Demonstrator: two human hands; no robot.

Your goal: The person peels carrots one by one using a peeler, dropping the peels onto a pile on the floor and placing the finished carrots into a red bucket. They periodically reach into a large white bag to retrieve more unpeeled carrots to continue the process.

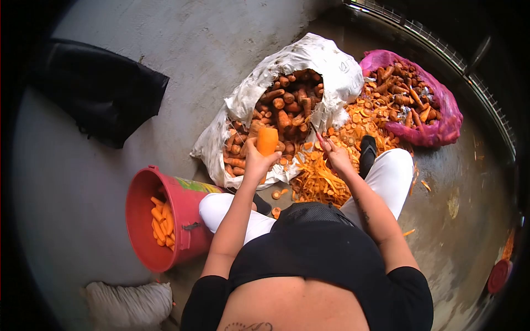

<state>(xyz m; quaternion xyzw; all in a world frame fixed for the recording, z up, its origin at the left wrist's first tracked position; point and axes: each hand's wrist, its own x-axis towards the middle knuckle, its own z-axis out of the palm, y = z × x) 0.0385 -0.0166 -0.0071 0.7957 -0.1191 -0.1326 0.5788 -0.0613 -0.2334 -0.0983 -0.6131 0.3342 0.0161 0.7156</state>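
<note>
My left hand [260,161] is closed around a thick, peeled orange carrot [268,142], held upright in front of the white sack's opening. To its right, my right hand [335,156] grips a small red-handled knife [318,135], its thin blade pointing up and left, apart from the carrot. Behind both hands lies the torn white sack [248,94], full of unpeeled carrots [287,107]. A heap of orange peelings and cut carrot ends [320,179] covers the floor below my right hand.
A red bucket [190,207] with peeled carrots [162,222] stands by my left knee. At the back right is a pink mesh sack [450,118] of carrots and scraps. Black cloth [110,88] hangs or lies at the left. A pale sack [130,305] rests at the lower left.
</note>
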